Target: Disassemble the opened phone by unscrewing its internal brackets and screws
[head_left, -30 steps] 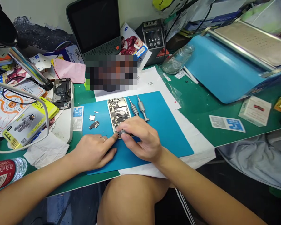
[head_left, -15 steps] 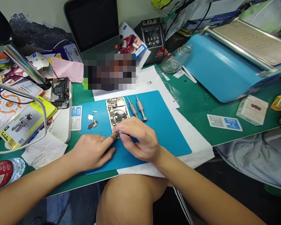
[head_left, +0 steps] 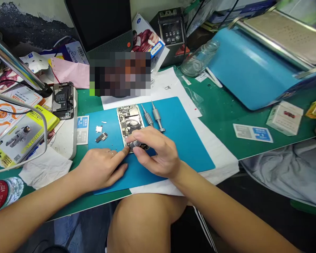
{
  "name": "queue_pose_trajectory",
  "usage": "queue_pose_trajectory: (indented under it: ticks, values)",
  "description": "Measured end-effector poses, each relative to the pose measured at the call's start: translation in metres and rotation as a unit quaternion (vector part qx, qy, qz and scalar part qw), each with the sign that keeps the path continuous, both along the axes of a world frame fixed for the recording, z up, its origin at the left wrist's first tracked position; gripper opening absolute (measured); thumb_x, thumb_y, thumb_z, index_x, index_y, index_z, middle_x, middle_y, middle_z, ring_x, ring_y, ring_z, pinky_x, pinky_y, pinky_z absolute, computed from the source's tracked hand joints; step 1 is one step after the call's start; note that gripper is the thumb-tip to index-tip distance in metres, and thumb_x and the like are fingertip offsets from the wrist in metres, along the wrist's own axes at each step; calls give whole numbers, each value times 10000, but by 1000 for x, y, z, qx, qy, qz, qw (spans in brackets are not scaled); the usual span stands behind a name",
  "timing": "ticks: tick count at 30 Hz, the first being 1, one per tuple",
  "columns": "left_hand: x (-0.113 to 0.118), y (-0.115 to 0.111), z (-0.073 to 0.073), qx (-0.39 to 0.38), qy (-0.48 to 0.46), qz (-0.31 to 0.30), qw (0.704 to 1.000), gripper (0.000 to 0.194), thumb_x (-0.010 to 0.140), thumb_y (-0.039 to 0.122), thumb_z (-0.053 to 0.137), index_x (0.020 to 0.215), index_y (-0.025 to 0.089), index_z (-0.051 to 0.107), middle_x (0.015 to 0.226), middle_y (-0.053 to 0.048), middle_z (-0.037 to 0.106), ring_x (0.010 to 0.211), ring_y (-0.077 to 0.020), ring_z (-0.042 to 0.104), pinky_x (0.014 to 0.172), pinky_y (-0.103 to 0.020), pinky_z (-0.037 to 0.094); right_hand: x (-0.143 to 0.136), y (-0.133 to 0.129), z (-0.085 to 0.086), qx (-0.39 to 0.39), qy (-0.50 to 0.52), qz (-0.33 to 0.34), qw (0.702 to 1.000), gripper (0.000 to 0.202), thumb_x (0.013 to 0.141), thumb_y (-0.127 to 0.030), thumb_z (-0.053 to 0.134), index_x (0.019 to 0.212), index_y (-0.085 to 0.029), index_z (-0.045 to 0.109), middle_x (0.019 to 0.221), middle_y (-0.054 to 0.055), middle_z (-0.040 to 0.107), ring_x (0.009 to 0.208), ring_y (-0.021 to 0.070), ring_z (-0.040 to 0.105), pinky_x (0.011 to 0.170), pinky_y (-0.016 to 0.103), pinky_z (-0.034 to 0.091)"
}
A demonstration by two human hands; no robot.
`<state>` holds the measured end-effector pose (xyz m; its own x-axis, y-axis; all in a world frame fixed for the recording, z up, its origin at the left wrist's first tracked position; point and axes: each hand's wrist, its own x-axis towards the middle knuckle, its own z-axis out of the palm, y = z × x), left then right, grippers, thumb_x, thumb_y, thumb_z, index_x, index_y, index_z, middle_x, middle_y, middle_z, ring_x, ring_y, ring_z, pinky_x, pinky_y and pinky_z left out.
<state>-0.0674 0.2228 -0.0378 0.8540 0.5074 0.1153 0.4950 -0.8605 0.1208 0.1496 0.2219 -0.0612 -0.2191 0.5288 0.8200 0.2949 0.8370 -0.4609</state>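
Observation:
An opened smartphone [head_left: 131,122], its inner parts bare, lies on a blue mat [head_left: 189,144]. My left hand [head_left: 101,168] rests on the mat, its index fingertip touching the phone's lower left edge, the thumb stretched out apart. Over the phone's lower end, my right hand [head_left: 158,151] grips a short grey screwdriver [head_left: 137,143] between thumb and fingers; its tip is hidden. Two more grey screwdrivers, one thin [head_left: 147,117] and one thicker [head_left: 156,115], lie right of the phone. Left of it are a dark small phone part [head_left: 101,137], a silver metal plate [head_left: 99,129] and tiny screws.
Battery boxes [head_left: 23,135], a second opened phone [head_left: 63,100] and a lamp pole [head_left: 18,65] crowd the left. A bottle [head_left: 5,195] stands at the front left. Behind are a dark screen [head_left: 100,24] and a glass jar [head_left: 200,58]. A blue machine [head_left: 247,70] sits at right.
The view has shifted slightly, so most things sit a little higher and further left. The screwdriver's round top shows more between my right fingers. My left hand still touches the phone's edge.

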Motion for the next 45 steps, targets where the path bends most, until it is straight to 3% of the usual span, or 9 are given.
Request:
queue_pose_trajectory:
  ticks: [18,37,45]
  values:
    - [1,0,2,6,-16,-7,1000,301,1082,342,407,1255,140,548,743,7,695,622,-188,676,527,-330,413,0,0,2,-12,0,-13,1000,651,876,12,620,1484,-188,503,1023,92,782,844,202,740,741,364,629]
    - [1,0,1,4,-15,-5,1000,309,1074,346,416,1249,140,565,719,7,686,607,-195,672,498,-334,426,3,0,1,-7,-2,-12,1000,684,899,-30,636,1512,-273,453,1092,70,785,819,184,733,712,362,630]
    - [0,0,0,2,-6,1,1000,313,1068,370,422,1216,146,582,736,-16,702,624,-190,681,505,-298,432,3,-3,1,-2,2,-8,1000,692,883,-9,612,1516,-246,461,1079,78,788,846,200,741,726,367,624]
